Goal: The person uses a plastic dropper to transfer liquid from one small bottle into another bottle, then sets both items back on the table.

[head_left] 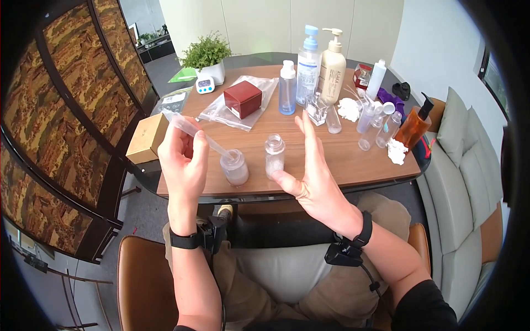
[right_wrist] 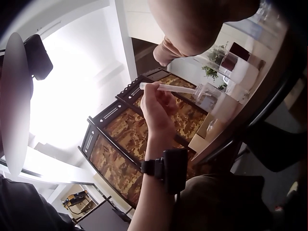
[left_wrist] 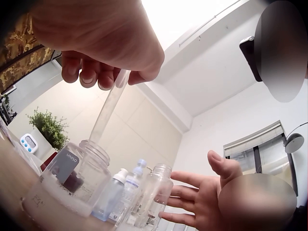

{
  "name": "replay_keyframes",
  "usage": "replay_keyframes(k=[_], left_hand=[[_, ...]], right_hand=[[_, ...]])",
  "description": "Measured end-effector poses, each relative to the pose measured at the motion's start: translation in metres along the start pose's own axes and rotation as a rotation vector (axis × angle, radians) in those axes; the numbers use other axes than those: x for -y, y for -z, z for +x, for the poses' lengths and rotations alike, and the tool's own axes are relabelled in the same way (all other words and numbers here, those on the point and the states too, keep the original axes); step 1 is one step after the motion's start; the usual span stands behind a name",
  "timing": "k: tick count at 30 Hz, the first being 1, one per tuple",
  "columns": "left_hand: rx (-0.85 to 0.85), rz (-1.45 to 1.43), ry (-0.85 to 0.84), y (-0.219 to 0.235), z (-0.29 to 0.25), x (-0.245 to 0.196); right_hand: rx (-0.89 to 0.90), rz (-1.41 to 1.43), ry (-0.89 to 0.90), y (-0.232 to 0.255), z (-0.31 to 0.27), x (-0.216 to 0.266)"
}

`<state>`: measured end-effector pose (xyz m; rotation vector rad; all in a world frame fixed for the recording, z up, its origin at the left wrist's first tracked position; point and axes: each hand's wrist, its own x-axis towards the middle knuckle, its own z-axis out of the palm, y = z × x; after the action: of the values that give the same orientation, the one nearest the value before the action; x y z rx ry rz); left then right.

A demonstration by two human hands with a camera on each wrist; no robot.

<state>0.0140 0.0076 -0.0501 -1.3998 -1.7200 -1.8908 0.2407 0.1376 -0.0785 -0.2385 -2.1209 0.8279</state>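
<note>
In the head view the left hand point(head_left: 186, 160) pinches a clear plastic dropper point(head_left: 216, 146), whose lower end goes into the mouth of a wide clear jar point(head_left: 234, 168). Whitish, foamy liquid point(left_wrist: 67, 199) shows in that jar in the left wrist view. To its right stands an uncapped clear bottle point(head_left: 275, 157) with whitish contents. The right hand point(head_left: 317, 182) is held upright beside this bottle, fingers extended, thumb near its lower side; whether the thumb touches it I cannot tell.
Behind are a dark red box point(head_left: 243, 99) on a plastic bag, a blue bottle point(head_left: 287, 88) and a cream pump bottle point(head_left: 332, 69). Small bottles, crumpled tissue point(head_left: 349, 109) and an amber pump bottle point(head_left: 413, 128) stand right. A cardboard box point(head_left: 146, 139) lies left, near a timer point(head_left: 205, 85) and plant.
</note>
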Motion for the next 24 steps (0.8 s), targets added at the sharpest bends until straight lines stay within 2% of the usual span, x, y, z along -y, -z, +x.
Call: replay_keyframes(k=[4, 10, 14, 17, 19, 24], left_hand=[[0.005, 0.030, -0.009, 0.000, 0.000, -0.002], [-0.001, 0.021, 0.010, -0.001, 0.000, -0.004], [0.000, 0.009, 0.012, -0.002, 0.000, -0.007], [0.068, 0.059, 0.069, -0.002, -0.001, -0.010], [-0.004, 0.026, 0.006, -0.007, 0.000, -0.008], [-0.013, 0.034, -0.001, -0.007, 0.000, -0.006]], right_hand=[[-0.100, 0.006, 0.059, 0.002, 0.003, -0.003], [-0.392, 0.151, 0.164, 0.016, 0.009, 0.021], [-0.376, 0.166, 0.240, 0.017, -0.003, 0.019], [-0.393, 0.284, 0.279, 0.015, -0.007, 0.019], [-0.353, 0.381, 0.318, 0.016, -0.010, 0.016], [-0.267, 0.489, 0.335, 0.020, -0.012, 0.012]])
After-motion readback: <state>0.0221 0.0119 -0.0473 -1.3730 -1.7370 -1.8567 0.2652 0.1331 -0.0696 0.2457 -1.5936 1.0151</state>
